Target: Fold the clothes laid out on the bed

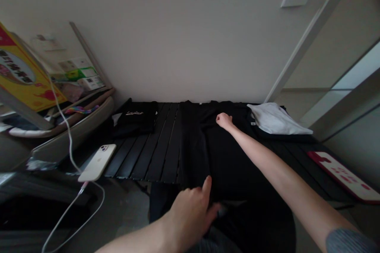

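A black garment [225, 158] lies spread over a black slatted table [154, 150] and hangs off its near edge. My right hand [224, 120] reaches to the garment's far end, fingers closed, gripping the fabric there. At the near edge my left hand [192, 209] pinches the garment's hem, with the forefinger pointing up.
A folded black shirt with a white logo [135, 120] lies at the table's far left. A white folded cloth [274, 119] sits at the far right. A white phone [97, 162] with a cable rests at the left edge. An open suitcase [65, 126] holds boxes. A red-and-white card [344, 176] lies at right.
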The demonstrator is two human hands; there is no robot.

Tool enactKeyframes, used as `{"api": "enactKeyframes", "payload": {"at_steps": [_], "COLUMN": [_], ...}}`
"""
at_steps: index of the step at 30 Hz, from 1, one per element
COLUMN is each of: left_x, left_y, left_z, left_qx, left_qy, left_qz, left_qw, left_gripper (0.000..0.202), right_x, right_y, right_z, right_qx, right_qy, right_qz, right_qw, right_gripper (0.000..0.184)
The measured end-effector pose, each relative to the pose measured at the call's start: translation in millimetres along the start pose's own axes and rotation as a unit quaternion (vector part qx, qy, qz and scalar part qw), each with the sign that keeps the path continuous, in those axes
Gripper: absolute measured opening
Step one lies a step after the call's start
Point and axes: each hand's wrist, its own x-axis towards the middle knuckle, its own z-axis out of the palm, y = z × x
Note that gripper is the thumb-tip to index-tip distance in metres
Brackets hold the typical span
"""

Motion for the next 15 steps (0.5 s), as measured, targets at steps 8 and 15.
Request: {"api": "enactKeyframes", "payload": {"at_steps": [8, 15], "left_x": [105, 129], "left_y": [-41, -71], "left_z": [37.4, 68.9], "left_qx": [0.074, 0.116], "left_qy": [0.247, 0.280], "left_qz": [0.089, 0.025], "left_qw": [0.962, 0.953], "left_gripper": [0.046, 0.069], "right_x": [-5, 12], "right_y": [52, 90], "right_z": [-20, -32], "right_qx": [-0.046, -0.073], "right_qy": [0.110, 0.115], "right_qz": [0.196, 0.271], "right_qw": [0.973, 0.953], "right_gripper": [0.047, 0.056]}}
